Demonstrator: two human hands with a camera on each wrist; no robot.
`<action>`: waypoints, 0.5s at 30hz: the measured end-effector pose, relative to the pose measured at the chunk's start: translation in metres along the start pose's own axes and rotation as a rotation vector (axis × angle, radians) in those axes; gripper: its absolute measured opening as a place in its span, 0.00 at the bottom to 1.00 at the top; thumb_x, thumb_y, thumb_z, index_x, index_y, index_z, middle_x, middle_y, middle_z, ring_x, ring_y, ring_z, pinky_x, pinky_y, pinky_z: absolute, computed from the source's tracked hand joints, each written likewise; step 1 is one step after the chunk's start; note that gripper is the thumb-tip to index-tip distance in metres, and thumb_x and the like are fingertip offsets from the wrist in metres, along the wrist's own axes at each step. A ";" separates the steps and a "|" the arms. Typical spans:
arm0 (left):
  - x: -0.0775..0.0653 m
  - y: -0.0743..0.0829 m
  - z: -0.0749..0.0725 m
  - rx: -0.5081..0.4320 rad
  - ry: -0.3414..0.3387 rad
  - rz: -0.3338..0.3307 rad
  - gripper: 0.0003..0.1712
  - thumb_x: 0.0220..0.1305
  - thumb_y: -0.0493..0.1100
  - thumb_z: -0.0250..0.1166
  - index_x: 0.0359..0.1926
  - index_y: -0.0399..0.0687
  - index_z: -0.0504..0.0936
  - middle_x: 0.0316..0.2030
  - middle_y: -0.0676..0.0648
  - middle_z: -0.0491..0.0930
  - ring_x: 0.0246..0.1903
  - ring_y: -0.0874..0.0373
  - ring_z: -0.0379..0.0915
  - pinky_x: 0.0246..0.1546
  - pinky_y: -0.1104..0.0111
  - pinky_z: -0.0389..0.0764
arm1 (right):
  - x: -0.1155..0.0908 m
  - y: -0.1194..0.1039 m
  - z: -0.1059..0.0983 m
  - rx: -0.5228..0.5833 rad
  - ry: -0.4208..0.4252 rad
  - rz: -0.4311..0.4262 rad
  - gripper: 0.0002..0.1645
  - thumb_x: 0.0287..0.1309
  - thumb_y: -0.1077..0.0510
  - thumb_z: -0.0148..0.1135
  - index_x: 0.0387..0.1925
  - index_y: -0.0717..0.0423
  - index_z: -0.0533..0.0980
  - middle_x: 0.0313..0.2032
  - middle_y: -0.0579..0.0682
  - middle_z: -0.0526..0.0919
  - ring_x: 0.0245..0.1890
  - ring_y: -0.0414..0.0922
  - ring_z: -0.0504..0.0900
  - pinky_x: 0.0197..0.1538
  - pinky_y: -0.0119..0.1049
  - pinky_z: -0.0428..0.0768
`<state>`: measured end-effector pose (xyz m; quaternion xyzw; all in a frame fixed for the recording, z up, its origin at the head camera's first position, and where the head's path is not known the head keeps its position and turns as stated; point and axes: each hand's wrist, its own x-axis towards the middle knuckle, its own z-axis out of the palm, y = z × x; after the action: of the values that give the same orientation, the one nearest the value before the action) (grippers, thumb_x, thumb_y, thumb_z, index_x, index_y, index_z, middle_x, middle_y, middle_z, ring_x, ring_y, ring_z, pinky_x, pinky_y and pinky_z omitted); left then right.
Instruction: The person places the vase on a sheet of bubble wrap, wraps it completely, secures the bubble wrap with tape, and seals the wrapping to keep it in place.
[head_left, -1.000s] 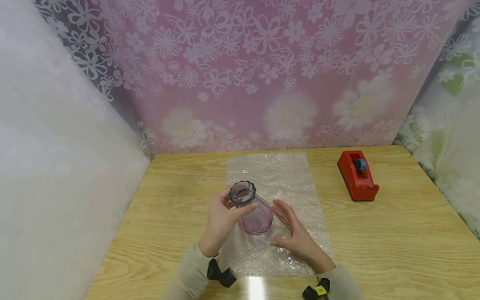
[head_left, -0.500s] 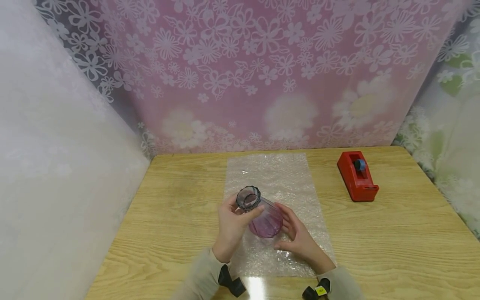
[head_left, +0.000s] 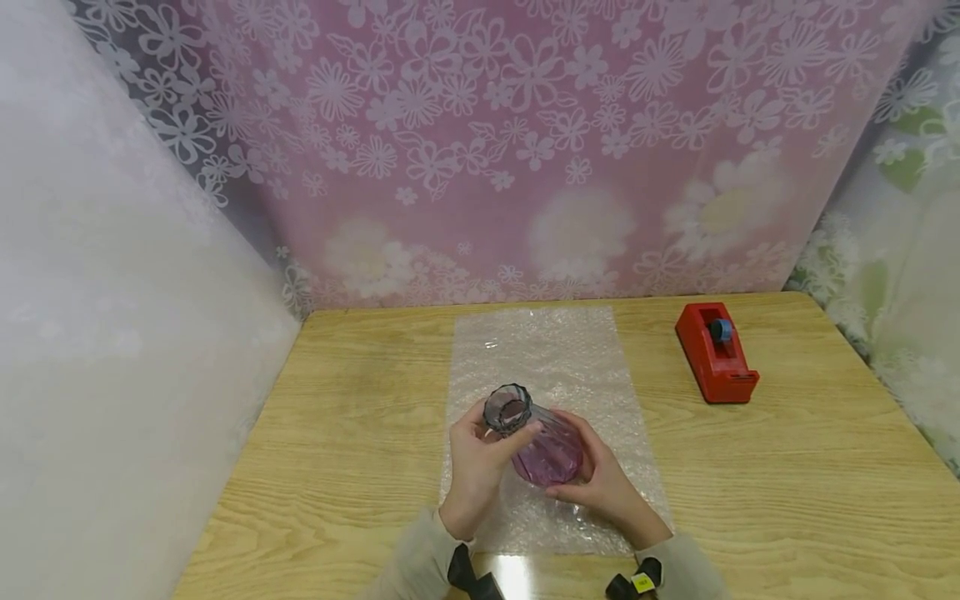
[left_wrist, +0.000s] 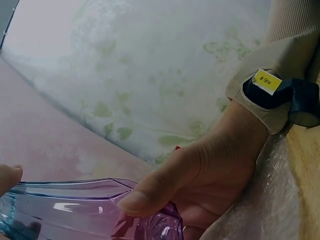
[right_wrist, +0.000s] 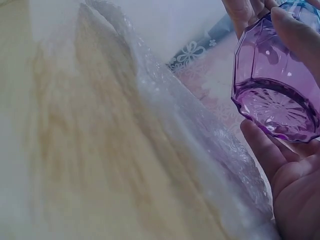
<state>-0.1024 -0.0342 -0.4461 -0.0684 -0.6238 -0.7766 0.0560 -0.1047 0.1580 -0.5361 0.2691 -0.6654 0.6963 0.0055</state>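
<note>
In the head view, a glass vase (head_left: 551, 457) is held by two hands above a sheet of bubble wrap (head_left: 558, 350), and it is tipped so that its open top is seen. The neck is gripped by the left hand (head_left: 474, 462), with its thumb laid across the glass. The fat purple end is held by the right hand (head_left: 607, 483), with its fingers and thumb bent around it. The bubble wrap is spread on the wooden bench (head_left: 360, 417), and a red tape holder (head_left: 716, 354) is seen well apart, to the right. In the left wrist view, the purple end is pressed from above by the right thumb, and blue glass is seen at the other end. A pale sleeve (left_wrist: 295, 45) and a yellow tag (left_wrist: 267, 81) are also shown. In the right wrist view, the vase's bottom is seen, marked with a star shape and touched at its edge by a fingertip.
</note>
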 end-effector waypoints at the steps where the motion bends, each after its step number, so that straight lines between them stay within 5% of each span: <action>1: -0.001 0.000 0.000 -0.006 -0.007 -0.009 0.23 0.49 0.32 0.77 0.49 0.39 0.83 0.45 0.41 0.83 0.48 0.50 0.80 0.48 0.60 0.82 | 0.000 0.000 0.000 -0.004 0.001 -0.004 0.62 0.36 0.75 0.78 0.73 0.60 0.56 0.66 0.52 0.67 0.64 0.41 0.70 0.62 0.33 0.72; 7: -0.002 0.005 -0.005 -0.042 -0.065 -0.057 0.27 0.52 0.32 0.75 0.55 0.39 0.80 0.52 0.37 0.80 0.51 0.49 0.79 0.51 0.61 0.80 | 0.000 0.001 0.000 0.050 -0.002 0.009 0.61 0.34 0.74 0.79 0.72 0.60 0.58 0.65 0.55 0.69 0.62 0.45 0.73 0.60 0.39 0.75; 15: -0.001 0.005 -0.013 -0.135 -0.146 0.018 0.31 0.53 0.27 0.72 0.58 0.34 0.72 0.55 0.29 0.77 0.57 0.38 0.74 0.53 0.61 0.78 | 0.000 -0.003 0.000 0.038 0.025 0.028 0.61 0.33 0.75 0.79 0.71 0.59 0.59 0.64 0.54 0.69 0.61 0.45 0.73 0.58 0.39 0.77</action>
<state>-0.1015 -0.0479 -0.4441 -0.1340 -0.5719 -0.8092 0.0126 -0.1035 0.1585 -0.5332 0.2509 -0.6556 0.7122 -0.0009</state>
